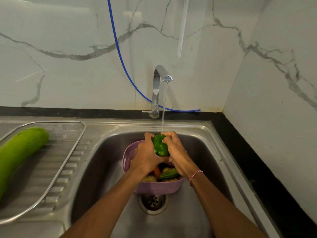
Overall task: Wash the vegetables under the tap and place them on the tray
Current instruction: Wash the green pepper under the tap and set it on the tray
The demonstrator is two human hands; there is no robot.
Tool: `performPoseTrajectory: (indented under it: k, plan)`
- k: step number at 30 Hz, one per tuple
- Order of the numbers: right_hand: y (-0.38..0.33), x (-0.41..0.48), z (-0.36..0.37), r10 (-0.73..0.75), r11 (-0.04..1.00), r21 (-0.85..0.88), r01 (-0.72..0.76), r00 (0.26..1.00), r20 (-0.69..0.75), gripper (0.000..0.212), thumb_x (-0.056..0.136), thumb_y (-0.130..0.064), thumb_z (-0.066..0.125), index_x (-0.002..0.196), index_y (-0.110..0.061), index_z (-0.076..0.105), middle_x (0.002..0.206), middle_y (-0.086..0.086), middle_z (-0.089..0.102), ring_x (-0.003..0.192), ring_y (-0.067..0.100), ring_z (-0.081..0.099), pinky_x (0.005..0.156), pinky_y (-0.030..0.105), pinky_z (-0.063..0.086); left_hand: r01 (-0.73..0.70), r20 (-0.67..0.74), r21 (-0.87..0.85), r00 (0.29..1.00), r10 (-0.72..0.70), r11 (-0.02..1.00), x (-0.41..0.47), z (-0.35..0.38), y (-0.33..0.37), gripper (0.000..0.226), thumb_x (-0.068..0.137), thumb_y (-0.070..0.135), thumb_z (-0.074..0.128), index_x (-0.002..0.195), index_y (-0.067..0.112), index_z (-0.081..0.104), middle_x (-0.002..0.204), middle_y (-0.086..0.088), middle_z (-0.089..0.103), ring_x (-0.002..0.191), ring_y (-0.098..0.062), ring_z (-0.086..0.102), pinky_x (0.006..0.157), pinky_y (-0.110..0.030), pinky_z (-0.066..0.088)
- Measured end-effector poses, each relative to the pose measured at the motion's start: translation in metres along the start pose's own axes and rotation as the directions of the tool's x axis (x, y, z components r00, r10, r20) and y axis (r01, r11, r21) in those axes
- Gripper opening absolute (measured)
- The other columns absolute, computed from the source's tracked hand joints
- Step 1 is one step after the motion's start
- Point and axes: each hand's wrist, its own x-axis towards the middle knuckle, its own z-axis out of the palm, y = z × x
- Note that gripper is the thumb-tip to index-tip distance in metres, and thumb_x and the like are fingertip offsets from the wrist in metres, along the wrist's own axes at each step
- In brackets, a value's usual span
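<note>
Holding a green bell pepper [160, 146] in both hands just under the tap [158, 86], with a thin stream of water [163, 109] landing on its far end. Glossy, wet, deep green, lobed, lying lengthwise away from the camera.

Gripped from the left by the left hand [145, 157], fingers curled over the far end. Gripped from the right by the right hand [176, 152], fingers wrapped round the upper flank, with a red-and-white thread [195, 175] at that wrist. Both hands closed tight on the pepper, meeting near its lower end.

Held above a purple colander [127, 152] standing in the sink [106, 160], just behind the drain [153, 201]. Inside the colander: a carrot [157, 171], a ridged green vegetable [169, 174] and some pale roundish ones, partly hidden under the forearms.

To the left, on the ribbed drainboard, a wire-rimmed mesh tray [68, 143] with a big pale green bottle gourd [18, 152] lying across it, rounded end toward the sink, other end out of frame.

Steel basin floor showing either side of the colander and toward the camera. Raised sink rim between basin and tray, with bare mesh showing to the right of the gourd. Black counter strip [248, 152] behind and along the right, marble wall close on that side. Blue hose [120, 54] hanging down the back wall and passing behind the tap
</note>
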Motion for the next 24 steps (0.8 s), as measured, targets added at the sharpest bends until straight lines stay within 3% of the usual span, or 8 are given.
performPoseTrajectory:
  k: [4,8,11,17,21,24]
  plan:
    - [0.000,0.000,-0.002,-0.024,0.999,-0.045,0.022,0.998,-0.058,0.021,0.111,-0.033,0.042,0.129,-0.034,0.053,0.126,0.009,0.060,0.111,0.025,0.067,0.066,0.029,0.063,-0.043,0.060,-0.066,0.997,0.047,0.997,0.003,-0.002,0.000,0.081,0.068,0.044,0.093,0.127,0.029,0.041,0.104,0.017,0.060,0.091,0.001,0.060,0.075,-0.016,0.051]
    - [-0.002,-0.002,-0.003,0.070,0.978,0.203,-0.046,0.991,-0.115,0.030,0.113,-0.039,0.038,0.128,-0.025,0.060,0.122,0.016,0.069,0.100,0.030,0.076,0.082,0.049,0.066,-0.049,0.143,-0.211,0.987,0.080,0.976,0.006,-0.005,-0.001,0.076,0.077,0.039,0.089,0.134,0.036,0.039,0.113,0.013,0.065,0.101,-0.001,0.067,0.087,-0.022,0.057]
    - [-0.005,-0.006,-0.004,0.008,0.974,0.228,-0.001,1.000,-0.029,0.028,0.113,-0.039,0.039,0.129,-0.025,0.057,0.122,0.015,0.069,0.094,0.026,0.080,0.079,0.050,0.066,-0.087,0.152,-0.187,0.982,0.116,0.979,0.007,-0.004,-0.004,0.067,0.088,0.032,0.080,0.140,0.032,0.037,0.114,0.013,0.066,0.103,0.000,0.066,0.089,-0.022,0.056]
    - [-0.006,-0.011,-0.001,-0.051,0.993,0.118,0.032,0.985,0.164,0.051,0.102,-0.035,0.066,0.147,-0.035,0.044,0.135,0.010,0.064,0.113,0.026,0.074,0.089,0.045,0.065,-0.103,0.114,-0.129,0.986,0.118,0.986,0.010,-0.006,-0.009,0.053,0.097,0.013,0.069,0.141,0.023,0.042,0.108,0.012,0.064,0.095,-0.001,0.066,0.077,-0.014,0.053]
    - [-0.005,-0.013,-0.001,-0.085,0.993,0.086,0.075,0.989,0.122,0.037,0.106,-0.035,0.058,0.141,-0.033,0.046,0.128,0.009,0.064,0.107,0.024,0.074,0.074,0.036,0.066,-0.125,0.136,-0.095,0.981,0.137,0.988,0.009,-0.003,-0.010,0.053,0.097,0.009,0.067,0.141,0.023,0.042,0.105,0.016,0.060,0.093,0.000,0.064,0.075,-0.010,0.050]
    - [-0.004,-0.008,0.000,-0.043,0.991,0.124,0.044,0.999,-0.007,0.021,0.108,-0.043,0.053,0.126,-0.032,0.051,0.126,0.014,0.063,0.103,0.030,0.075,0.078,0.049,0.067,-0.166,0.138,-0.059,0.975,0.173,0.984,0.011,0.001,-0.010,0.060,0.089,0.013,0.077,0.136,0.026,0.042,0.122,0.005,0.058,0.108,-0.009,0.060,0.085,-0.017,0.052]
